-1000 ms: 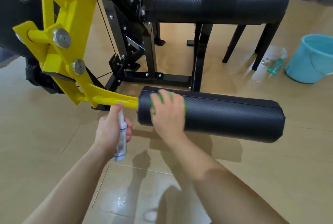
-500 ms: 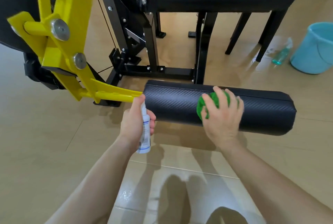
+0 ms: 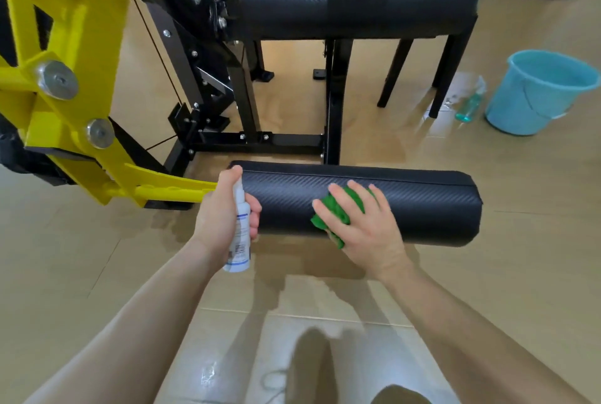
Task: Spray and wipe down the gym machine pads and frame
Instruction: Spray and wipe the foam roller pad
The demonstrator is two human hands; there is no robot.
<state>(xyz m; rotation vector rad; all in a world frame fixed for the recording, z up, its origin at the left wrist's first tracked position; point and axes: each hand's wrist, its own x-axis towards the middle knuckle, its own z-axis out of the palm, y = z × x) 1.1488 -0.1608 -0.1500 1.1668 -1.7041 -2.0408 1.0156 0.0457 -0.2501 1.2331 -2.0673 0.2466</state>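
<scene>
Head view, left grip (image 3: 223, 222) round spray bottle (image 3: 241, 242), right grip (image 3: 366, 229) flat on cloth (image 3: 329, 212) — bucket (image 3: 528, 107) (blue) beyond

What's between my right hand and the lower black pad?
A green cloth, pressed by the right hand against the lower pad, in the head view.

We record a tan tiled floor (image 3: 81, 273), glossy. Standing on it we count the black machine frame (image 3: 276, 140), two slanted black legs (image 3: 393, 75) and a light-blue bucket (image 3: 536, 94), with a teal spray bottle (image 3: 470, 104) lying just beside the bucket.
</scene>
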